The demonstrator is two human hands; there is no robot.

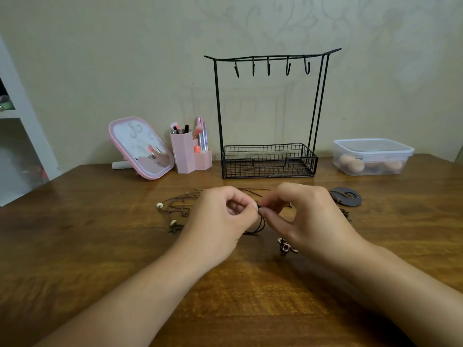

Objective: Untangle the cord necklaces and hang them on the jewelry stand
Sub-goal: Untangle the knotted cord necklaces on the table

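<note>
At centre, the left hand point(226, 216) and right hand point(298, 216) pinch one dark cord point(261, 222) between fingertips; the tangled necklaces point(180, 206) sprawl from nine to three o'clock. At twelve the stand point(269, 108) has bare hooks. Pulling hard could tighten the knot.
</note>
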